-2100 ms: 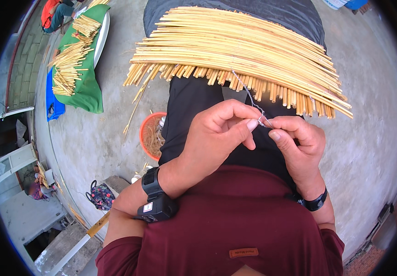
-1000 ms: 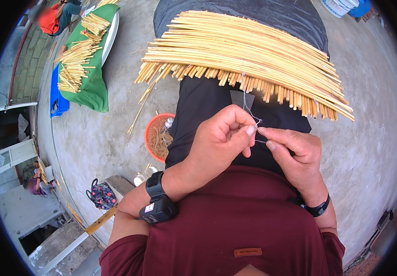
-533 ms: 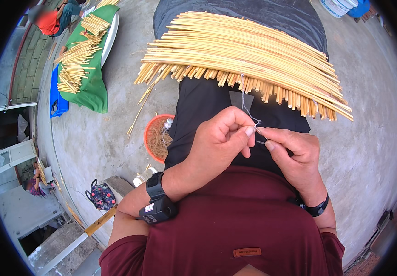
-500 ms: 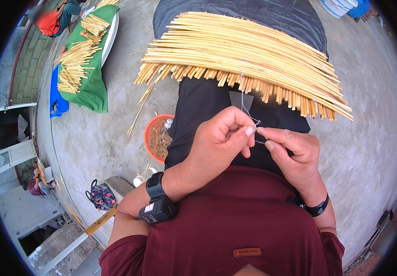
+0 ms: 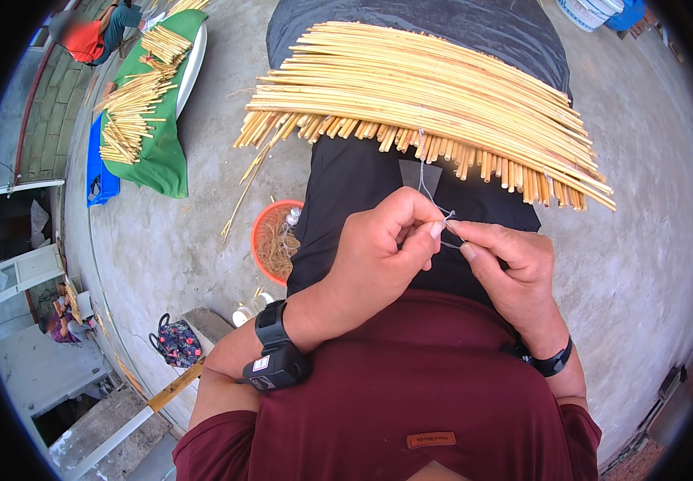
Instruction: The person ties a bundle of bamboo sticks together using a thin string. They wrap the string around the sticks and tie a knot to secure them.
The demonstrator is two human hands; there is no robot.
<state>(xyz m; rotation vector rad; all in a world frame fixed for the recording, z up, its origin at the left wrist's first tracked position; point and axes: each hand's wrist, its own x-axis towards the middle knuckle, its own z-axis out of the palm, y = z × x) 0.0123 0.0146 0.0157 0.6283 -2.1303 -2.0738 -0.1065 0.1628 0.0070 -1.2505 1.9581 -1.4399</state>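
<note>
The sticks (image 5: 435, 96) lay side by side across the person's legs (image 5: 346, 172), with the sheet (image 5: 523, 48) reaching out beyond their far edge. From their near edge the string (image 5: 422, 172) ran back to the left hand (image 5: 378, 252) and the right hand (image 5: 515, 260), which were close together above the lap. On the floor (image 5: 202, 208), just left of the legs, stood the basket (image 5: 270, 210), with fibres (image 5: 273, 250) in it. Nearer and further left was a bag (image 5: 178, 342). Far left, a cloth (image 5: 168, 164) had more sticks (image 5: 131, 112) on it, a crate (image 5: 102, 184) beside it, and a co-worker (image 5: 86, 44) near its far end. A bucket (image 5: 583, 13) stood at the far right.
</note>
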